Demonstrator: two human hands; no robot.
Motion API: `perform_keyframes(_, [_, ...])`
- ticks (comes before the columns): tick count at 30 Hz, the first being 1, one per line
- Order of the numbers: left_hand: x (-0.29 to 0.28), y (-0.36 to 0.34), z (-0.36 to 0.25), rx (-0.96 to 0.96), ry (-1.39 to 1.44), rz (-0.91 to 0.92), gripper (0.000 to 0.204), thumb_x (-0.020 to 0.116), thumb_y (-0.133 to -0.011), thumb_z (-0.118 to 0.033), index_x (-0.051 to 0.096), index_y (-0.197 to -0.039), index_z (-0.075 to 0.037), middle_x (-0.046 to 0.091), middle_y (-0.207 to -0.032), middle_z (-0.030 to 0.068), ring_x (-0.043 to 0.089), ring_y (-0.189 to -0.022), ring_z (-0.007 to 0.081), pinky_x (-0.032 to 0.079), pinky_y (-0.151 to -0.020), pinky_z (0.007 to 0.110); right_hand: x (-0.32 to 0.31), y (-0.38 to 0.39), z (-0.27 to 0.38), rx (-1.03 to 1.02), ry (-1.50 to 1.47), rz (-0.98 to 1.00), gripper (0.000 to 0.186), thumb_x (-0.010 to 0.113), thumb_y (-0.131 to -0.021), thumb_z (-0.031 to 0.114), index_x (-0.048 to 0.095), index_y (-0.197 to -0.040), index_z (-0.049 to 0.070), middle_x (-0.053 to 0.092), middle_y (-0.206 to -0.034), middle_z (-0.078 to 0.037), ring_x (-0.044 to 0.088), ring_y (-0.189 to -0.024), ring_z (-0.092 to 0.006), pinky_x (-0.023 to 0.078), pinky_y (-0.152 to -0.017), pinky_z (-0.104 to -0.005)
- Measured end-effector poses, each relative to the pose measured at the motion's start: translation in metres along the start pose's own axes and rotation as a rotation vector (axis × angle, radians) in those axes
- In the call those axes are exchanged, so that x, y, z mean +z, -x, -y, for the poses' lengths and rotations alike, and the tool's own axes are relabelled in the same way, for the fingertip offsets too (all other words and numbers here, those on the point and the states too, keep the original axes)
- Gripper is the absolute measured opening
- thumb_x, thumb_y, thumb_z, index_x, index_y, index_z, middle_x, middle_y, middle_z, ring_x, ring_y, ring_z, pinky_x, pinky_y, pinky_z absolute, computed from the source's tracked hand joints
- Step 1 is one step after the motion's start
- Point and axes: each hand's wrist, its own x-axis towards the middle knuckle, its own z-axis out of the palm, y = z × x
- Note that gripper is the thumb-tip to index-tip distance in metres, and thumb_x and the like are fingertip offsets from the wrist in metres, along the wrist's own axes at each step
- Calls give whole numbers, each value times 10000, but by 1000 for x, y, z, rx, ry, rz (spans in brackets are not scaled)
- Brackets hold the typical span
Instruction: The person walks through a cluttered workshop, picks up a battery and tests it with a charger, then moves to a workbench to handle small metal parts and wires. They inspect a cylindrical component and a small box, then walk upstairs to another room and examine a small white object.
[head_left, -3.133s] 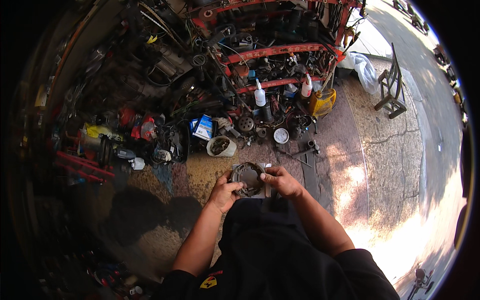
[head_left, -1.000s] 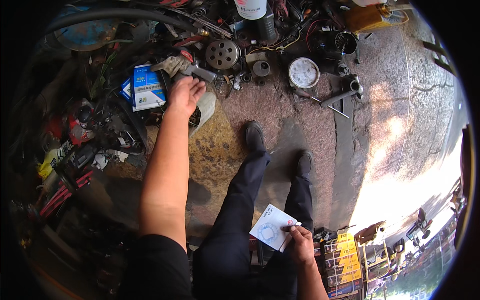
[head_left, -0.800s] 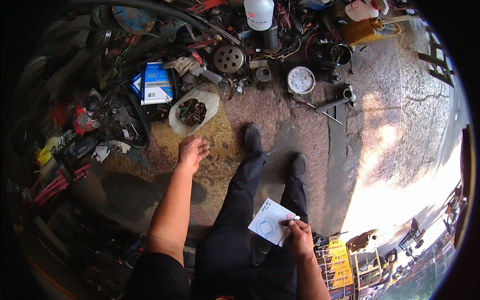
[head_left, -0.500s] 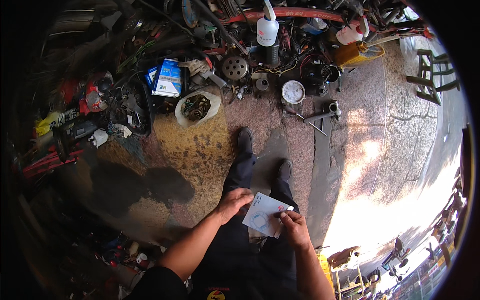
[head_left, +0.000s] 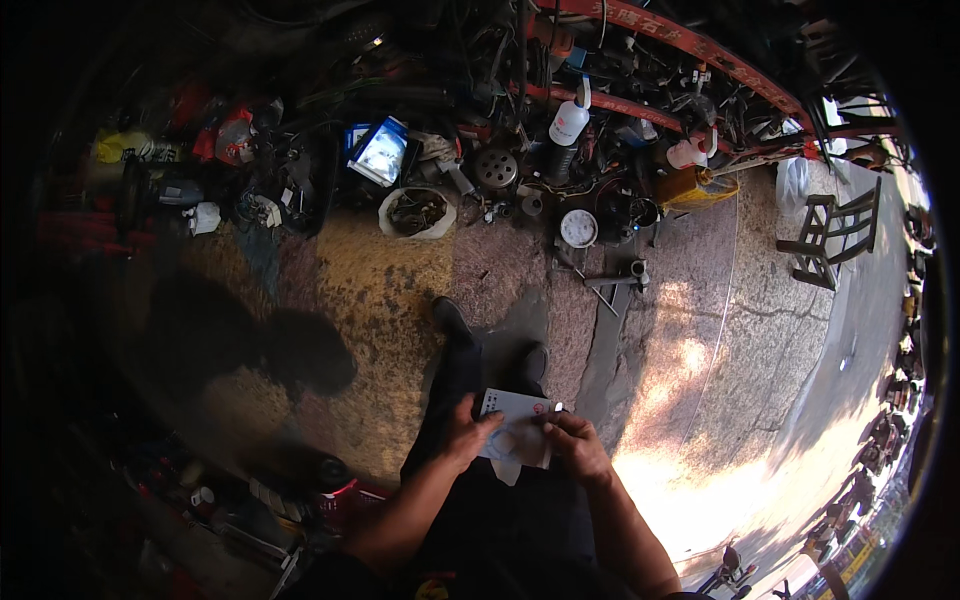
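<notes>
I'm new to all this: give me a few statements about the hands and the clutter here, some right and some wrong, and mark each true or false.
1. The left hand and the right hand both touch the white printed packet. True.
2. The dark chair stands on the person's left. False: it stands on the right.
3. The yellow jug is farther right than the round white-topped can. True.
4. The pale bucket lies tipped on its side. False: it stands upright, with dark bits inside.
5. The blue-and-white box is closer to the bucket than to the hands. True.
</notes>
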Motion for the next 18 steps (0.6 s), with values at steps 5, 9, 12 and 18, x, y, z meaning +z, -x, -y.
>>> perform_keyframes(5, [-31, 7, -4, 11, 127, -26, 274, 638, -857, -66, 565, -1117, -16, 622, -1009, 67, 589, -923, 163, 484, -834, 324, 32, -18, 4, -114, 143, 52, 285, 625, -948, 192, 649, -1168, 11, 668, -1040, -37, 582, -998, -118, 449, -907, -289])
perform_keyframes(9, [-66, 1, -15, -25, 178, -46, 222, 634, -853, -62, 573, -1064, -27, 619, -971, 48, 585, -895, 151, 477, -813, 314, 61, -37, 15, -92, 315, 66, 335, 586, -961, 193, 620, -1224, -12, 659, -1142, -78, 571, -1078, -149, 428, -956, -296])
perform_keyframes(12, [-90, -3, -31, -12, 221, -45, 209, 635, -855, -63, 572, -1052, -31, 616, -958, 40, 583, -884, 147, 474, -804, 314, 91, -56, 24, -20, 306, 30, 381, 590, -960, 222, 598, -1256, -16, 653, -1157, -90, 571, -1079, -156, 430, -958, -299])
perform_keyframes(18, [-147, -13, -66, 11, 283, -65, 231, 647, -865, -50, 565, -1079, -24, 619, -976, 43, 587, -893, 144, 477, -805, 314, 152, -85, 55, -71, 392, 116, 403, 593, -951, 229, 587, -1274, -12, 647, -1182, -108, 581, -1107, -173, 431, -972, -296])
